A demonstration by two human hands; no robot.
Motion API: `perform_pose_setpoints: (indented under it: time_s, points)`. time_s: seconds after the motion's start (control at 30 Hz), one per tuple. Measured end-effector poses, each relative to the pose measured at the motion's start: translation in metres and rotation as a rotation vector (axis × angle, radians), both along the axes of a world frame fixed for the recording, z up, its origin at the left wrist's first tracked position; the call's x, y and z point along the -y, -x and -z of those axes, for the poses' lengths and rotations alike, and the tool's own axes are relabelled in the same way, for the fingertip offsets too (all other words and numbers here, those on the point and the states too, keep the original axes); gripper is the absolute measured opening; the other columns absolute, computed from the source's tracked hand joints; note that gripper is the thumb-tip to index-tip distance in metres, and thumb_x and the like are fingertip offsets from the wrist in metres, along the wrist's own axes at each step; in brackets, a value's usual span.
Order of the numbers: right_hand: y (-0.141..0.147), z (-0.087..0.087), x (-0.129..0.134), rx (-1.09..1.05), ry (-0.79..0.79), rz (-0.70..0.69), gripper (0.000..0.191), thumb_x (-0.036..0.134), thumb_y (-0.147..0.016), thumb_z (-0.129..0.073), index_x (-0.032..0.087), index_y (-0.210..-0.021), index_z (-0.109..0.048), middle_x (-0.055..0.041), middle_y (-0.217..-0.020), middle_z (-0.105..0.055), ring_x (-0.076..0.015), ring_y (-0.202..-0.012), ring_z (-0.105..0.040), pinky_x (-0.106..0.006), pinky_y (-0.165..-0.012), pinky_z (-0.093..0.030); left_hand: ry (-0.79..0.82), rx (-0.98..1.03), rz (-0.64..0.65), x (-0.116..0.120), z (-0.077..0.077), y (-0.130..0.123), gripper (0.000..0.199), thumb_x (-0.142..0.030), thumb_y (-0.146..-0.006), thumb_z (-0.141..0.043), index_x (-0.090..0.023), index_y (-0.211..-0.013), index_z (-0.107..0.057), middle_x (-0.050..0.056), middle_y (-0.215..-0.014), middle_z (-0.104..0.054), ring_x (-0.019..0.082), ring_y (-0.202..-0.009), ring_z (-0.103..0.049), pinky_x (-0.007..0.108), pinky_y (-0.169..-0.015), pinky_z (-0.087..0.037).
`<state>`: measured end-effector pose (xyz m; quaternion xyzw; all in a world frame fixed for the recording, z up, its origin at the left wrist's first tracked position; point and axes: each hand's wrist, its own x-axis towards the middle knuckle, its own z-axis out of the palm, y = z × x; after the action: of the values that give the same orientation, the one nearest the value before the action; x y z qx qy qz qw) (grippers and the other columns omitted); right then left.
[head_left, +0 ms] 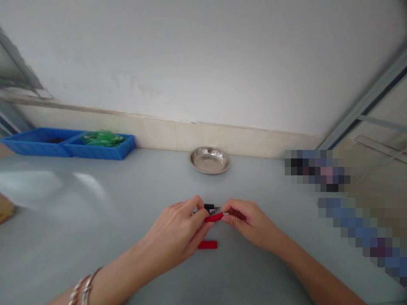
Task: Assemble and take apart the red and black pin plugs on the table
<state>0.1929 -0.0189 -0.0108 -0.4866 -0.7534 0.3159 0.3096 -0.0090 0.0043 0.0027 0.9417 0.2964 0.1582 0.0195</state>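
Between my two hands is a red pen barrel [214,217] with a silver tip at its right end. My left hand [182,222] grips the red body with thumb and fingers. The fingertips of my right hand [246,218] pinch the silver end. Just behind them on the table lie black pens [210,206] with silver tips, partly hidden by my left hand. A second red piece [208,245], short and straight, rests on the table below my left hand, its left end covered.
A round steel dish [209,161] stands near the wall, beyond my hands. At the back left are blue plastic bins [124,148], one with green plastic bags [101,138] in it. A brownish object [5,208] shows at the left edge. Blurred patches cover the right side.
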Motion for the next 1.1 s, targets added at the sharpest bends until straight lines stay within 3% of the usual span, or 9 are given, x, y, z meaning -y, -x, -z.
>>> perform_pose_setpoints:
  time_s: [0.1,0.3,0.67,0.87,1.1]
  points:
    - [-0.0006,-0.0003,-0.0002,-0.012,0.030,0.008,0.017,0.032,-0.084,-0.052,0.016,-0.079,-0.056,0.0026,-0.064,-0.052,-0.0097,-0.057,-0.044,-0.020,-0.053,-0.030,0.008,0.000,-0.006,0.0003,-0.0012,-0.0001,0.029,-0.025,-0.093,-0.033,-0.016,-0.085,-0.059,0.005,-0.085,-0.054,0.015,-0.063,-0.056,0.029,-0.059,-0.048]
    - [-0.0013,0.0004,-0.0009,0.012,0.003,0.016,0.035,0.034,-0.091,-0.038,0.017,-0.061,-0.043,0.0025,-0.058,-0.044,-0.0100,-0.057,-0.041,-0.021,-0.053,-0.028,0.005,0.006,0.002,-0.0005,0.0000,-0.0010,0.027,-0.025,-0.092,-0.034,-0.016,-0.086,-0.059,0.005,-0.086,-0.054,0.016,-0.063,-0.056,0.030,-0.058,-0.048]
    - [-0.0008,-0.0001,0.0006,-0.037,0.052,0.029,0.018,0.028,-0.086,-0.048,0.016,-0.073,-0.051,0.0034,-0.061,-0.047,-0.0091,-0.056,-0.040,-0.020,-0.052,-0.029,0.011,-0.006,-0.001,0.0006,-0.0004,-0.0005,0.028,-0.025,-0.092,-0.033,-0.016,-0.085,-0.059,0.005,-0.085,-0.054,0.016,-0.063,-0.056,0.031,-0.058,-0.049]
    - [-0.0021,0.0017,-0.0011,-0.017,0.067,0.041,0.033,0.040,-0.088,-0.043,0.016,-0.066,-0.048,0.0033,-0.058,-0.044,-0.0095,-0.055,-0.039,-0.022,-0.051,-0.026,0.001,0.008,0.006,-0.0005,-0.0008,-0.0015,0.028,-0.025,-0.092,-0.034,-0.016,-0.084,-0.059,0.005,-0.084,-0.054,0.016,-0.063,-0.056,0.030,-0.057,-0.048]
    - [-0.0010,-0.0010,-0.0010,0.029,0.054,0.030,0.033,0.033,-0.089,-0.040,0.016,-0.061,-0.043,0.0030,-0.058,-0.043,-0.0098,-0.056,-0.039,-0.022,-0.052,-0.028,-0.011,-0.011,0.000,0.0007,-0.0009,-0.0015,0.024,-0.024,-0.091,-0.037,-0.016,-0.084,-0.059,0.005,-0.084,-0.055,0.015,-0.062,-0.055,0.029,-0.058,-0.047]
